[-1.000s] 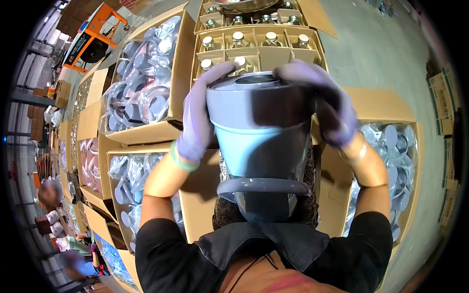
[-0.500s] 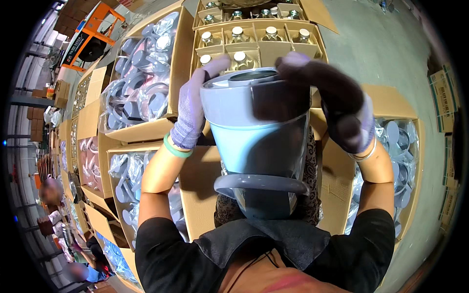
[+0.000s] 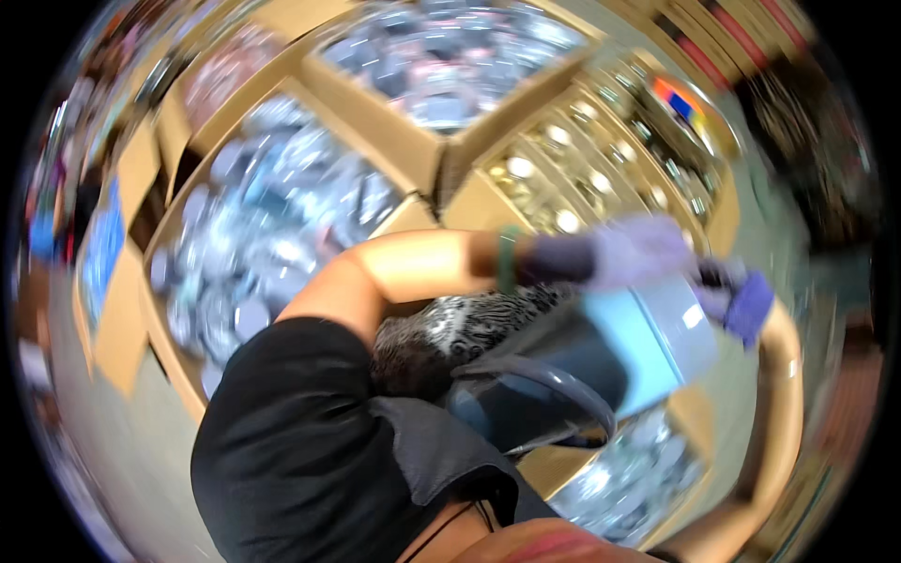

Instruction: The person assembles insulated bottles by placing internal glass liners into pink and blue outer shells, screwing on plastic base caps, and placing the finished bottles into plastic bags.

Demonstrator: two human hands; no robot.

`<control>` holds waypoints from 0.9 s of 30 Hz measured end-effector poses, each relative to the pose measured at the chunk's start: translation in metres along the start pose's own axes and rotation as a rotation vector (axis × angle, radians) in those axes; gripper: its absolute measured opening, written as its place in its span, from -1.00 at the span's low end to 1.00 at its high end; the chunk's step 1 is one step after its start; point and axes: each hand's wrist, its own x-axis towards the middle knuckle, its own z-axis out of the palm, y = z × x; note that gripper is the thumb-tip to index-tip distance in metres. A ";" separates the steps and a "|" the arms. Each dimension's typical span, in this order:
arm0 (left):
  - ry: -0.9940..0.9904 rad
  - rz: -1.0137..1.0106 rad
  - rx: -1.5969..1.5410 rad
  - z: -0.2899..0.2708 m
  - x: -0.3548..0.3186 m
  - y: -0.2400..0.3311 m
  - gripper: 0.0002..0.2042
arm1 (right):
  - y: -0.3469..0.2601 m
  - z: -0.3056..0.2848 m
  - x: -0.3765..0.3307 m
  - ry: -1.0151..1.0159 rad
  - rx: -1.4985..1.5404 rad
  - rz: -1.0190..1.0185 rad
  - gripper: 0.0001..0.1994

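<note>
I hold a grey and pale blue plastic housing point(image 3: 619, 352) in both hands, close to my chest, its round grey rim turned toward me. My left hand point(image 3: 629, 251), in a light purple glove with a green wristband, grips its upper side. My right hand point(image 3: 741, 298), also in a purple glove, grips its far end. The view is blurred and swung to the right.
Open cardboard boxes surround me: one with several bagged clear parts point(image 3: 272, 235) at left, another at the top point(image 3: 460, 56), one with rows of small round parts in dividers point(image 3: 572, 178). Another box of bagged parts point(image 3: 638, 479) lies below the housing.
The view has swung sharply, so the boxes now sit up and left. The housing has moved from centre to the right and tilted sideways, still in both hands.
</note>
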 end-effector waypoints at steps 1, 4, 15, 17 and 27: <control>0.274 0.261 0.010 0.017 -0.003 -0.007 -0.71 | 0.015 0.002 -0.009 0.153 -0.173 -0.130 -0.63; 0.500 0.299 0.118 0.037 0.007 0.022 -0.85 | -0.024 0.018 -0.038 0.166 -0.099 0.126 -0.65; 0.436 0.323 -0.231 -0.015 -0.007 0.087 -0.72 | -0.008 0.003 -0.114 0.201 -0.450 -0.202 -0.61; 0.358 0.198 -0.099 -0.017 -0.018 0.105 -0.72 | 0.020 0.015 -0.118 0.247 -0.221 -0.122 -0.59; 0.281 0.326 -0.715 -0.044 -0.028 0.091 -0.67 | -0.117 0.027 -0.119 -0.028 -0.136 -0.213 -0.25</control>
